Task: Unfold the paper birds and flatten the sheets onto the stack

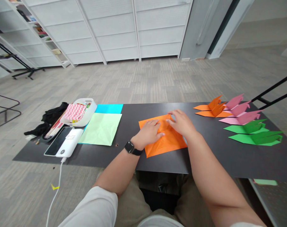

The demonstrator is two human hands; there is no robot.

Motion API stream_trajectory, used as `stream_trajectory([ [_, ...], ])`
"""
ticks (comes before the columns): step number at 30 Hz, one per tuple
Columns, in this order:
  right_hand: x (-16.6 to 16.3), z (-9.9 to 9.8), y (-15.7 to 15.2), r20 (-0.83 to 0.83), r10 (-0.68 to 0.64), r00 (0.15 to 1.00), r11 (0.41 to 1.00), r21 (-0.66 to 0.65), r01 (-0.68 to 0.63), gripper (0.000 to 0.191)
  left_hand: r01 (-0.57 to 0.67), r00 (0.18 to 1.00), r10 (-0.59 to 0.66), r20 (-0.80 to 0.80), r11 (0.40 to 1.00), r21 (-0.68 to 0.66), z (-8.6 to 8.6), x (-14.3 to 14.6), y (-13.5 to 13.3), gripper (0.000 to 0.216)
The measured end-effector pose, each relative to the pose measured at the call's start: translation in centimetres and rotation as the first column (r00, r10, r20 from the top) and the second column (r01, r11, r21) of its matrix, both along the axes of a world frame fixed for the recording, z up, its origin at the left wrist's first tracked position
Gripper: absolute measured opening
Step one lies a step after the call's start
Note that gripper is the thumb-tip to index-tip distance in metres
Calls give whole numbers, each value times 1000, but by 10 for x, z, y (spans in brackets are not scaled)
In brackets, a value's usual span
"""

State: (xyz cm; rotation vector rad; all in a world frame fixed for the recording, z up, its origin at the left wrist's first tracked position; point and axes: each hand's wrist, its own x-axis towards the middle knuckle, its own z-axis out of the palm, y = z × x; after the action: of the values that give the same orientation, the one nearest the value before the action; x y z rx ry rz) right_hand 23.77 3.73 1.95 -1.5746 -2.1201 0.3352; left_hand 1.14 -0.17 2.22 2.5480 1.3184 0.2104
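Observation:
An orange square of paper point(162, 145) lies on the dark table point(212, 157) in front of me, with creases across it. My left hand point(150, 133) rests flat on its left part, fingers stretched out toward the middle; a black watch sits on that wrist. My right hand point(181, 122) presses down on the sheet's upper right part, fingers spread and pointing left. Neither hand grips anything.
A light green sheet point(101, 129) lies over a blue sheet point(109, 108) to the left. Further left are a white tray point(85, 110) with patterned paper, a phone on a white power bank point(64, 142), and black cloth point(53, 114). Folded orange point(213, 108), pink point(240, 113) and green point(254, 134) paper figures sit at the right.

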Motion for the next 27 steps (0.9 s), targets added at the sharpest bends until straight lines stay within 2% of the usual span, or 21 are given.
stream_trajectory([
  [2,-10,2,-3,38,124,992,992,-20,-123,33,1,1000,-1,1,1000,-16,-5,0,-1,63],
  [4,-18,1,-7,113,180,977,982,-85,-171,36,4,1000,-4,7,999,-42,-10,-3,0,65],
  [7,-25,-4,-14,225,174,959,976,-171,-137,45,3,1000,-2,11,998,-66,-17,-8,5,70],
  [9,-24,-8,-19,274,169,947,975,-185,-121,51,-20,1000,21,6,999,-47,-21,-12,8,75],
  [11,-20,-12,-25,313,188,931,976,-166,-142,55,-82,997,82,1,997,-4,-24,-20,10,77],
  [15,-13,-18,-35,372,208,905,977,-122,-174,60,-202,978,205,-31,975,89,-23,-42,11,67],
  [18,-13,-22,-39,390,179,903,984,-90,-156,61,-432,899,438,5,886,169,-18,-50,5,69],
  [19,-13,-23,-40,391,171,904,985,-80,-152,61,-455,888,459,25,869,193,-17,-48,1,70],
  [20,-15,-24,-40,392,169,904,986,-76,-152,62,-419,906,421,37,883,211,-16,-44,-4,71],
  [22,-17,-24,-40,393,178,902,984,-78,-160,62,-202,979,200,34,953,226,-18,-31,-15,72],
  [24,-17,-25,-39,396,188,899,982,-87,-167,63,-25,1000,26,-3,983,183,-24,-17,-27,76],
  [27,-7,-25,-37,404,192,894,981,-103,-164,65,18,999,-12,-49,991,133,-33,-6,-40,86],
])
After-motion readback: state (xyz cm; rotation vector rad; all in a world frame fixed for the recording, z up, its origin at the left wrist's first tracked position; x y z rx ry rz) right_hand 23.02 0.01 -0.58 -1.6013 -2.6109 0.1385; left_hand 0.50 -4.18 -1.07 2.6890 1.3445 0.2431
